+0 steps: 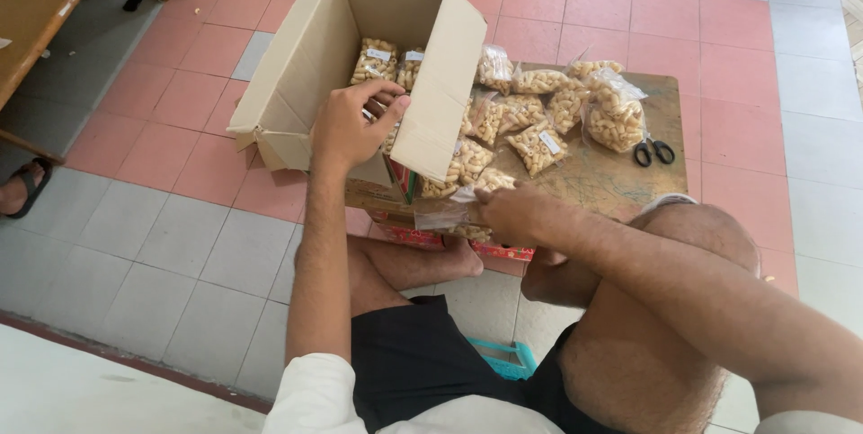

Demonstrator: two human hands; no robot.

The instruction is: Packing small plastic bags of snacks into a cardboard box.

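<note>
Head view: seated person on tiled floor (pixel 162 245), legs crossed, low wooden board serving as desk (pixel 620 178) ahead.
Left hand (pixel 352 126): reaching into open cardboard box (pixel 306 66); grip curled, fingers and thumb closed on a clear snack bag just inside the front wall; bag mostly hidden by hand.
Right hand (pixel 514 211): at near edge of desk; grip pinching the top of a clear plastic packet (pixel 447 214) between fingertips and thumb.
Cardboard box: tilted toward the person, flaps open, resting partly on desk's left end; two labelled snack bags in the box (pixel 387 61) at the back.
Loose snack bags (pixel 539 115): clear bags of pale puffed snacks, piled on desk just beside box's right flap.
Scissors (pixel 653 152): black handles, lying on desk right of the pile, apart from both hands.
Red carton (pixel 409 234): under desk's near edge, partly hidden.
Surroundings: wooden table (pixel 40 3) upper left; other people's feet near it.
</note>
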